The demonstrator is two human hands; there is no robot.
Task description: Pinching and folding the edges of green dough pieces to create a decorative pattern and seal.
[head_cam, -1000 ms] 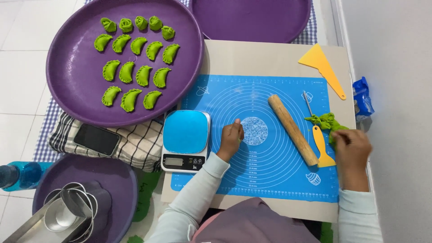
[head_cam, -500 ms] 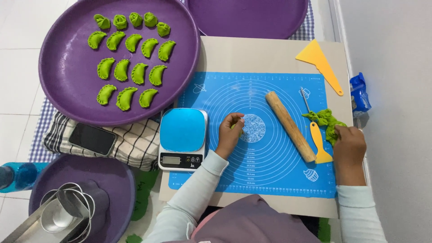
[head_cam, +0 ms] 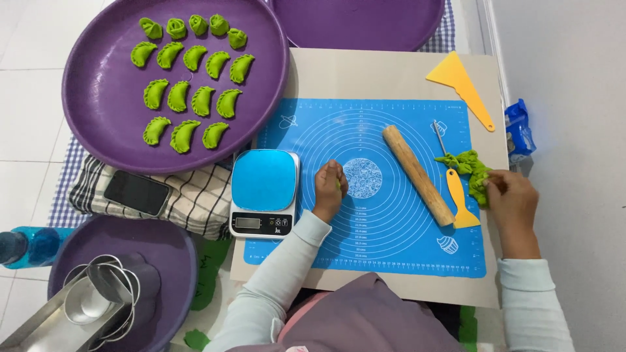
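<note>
Step in hand looks like portioning dough: right hand (head_cam: pixel 512 199) has its fingers curled into the lump of green dough scraps (head_cam: pixel 471 171) at the right edge of the blue silicone rolling mat (head_cam: pixel 385 234), just beside the small yellow plastic scraper (head_cam: pixel 460 202) and the wooden rolling pin (head_cam: pixel 417 175). Left hand (head_cam: pixel 330 188) is loosely closed on the mat next to the blue-topped kitchen scale (head_cam: pixel 264 192), apparently pinching a small green bit (mostly hidden, can't confirm). Next move probably needs a clean pinch-off and a weigh on the scale; shaped green dumplings (head_cam: pixel 189 85) already fill the round purple tray (head_cam: pixel 104 130).
</note>
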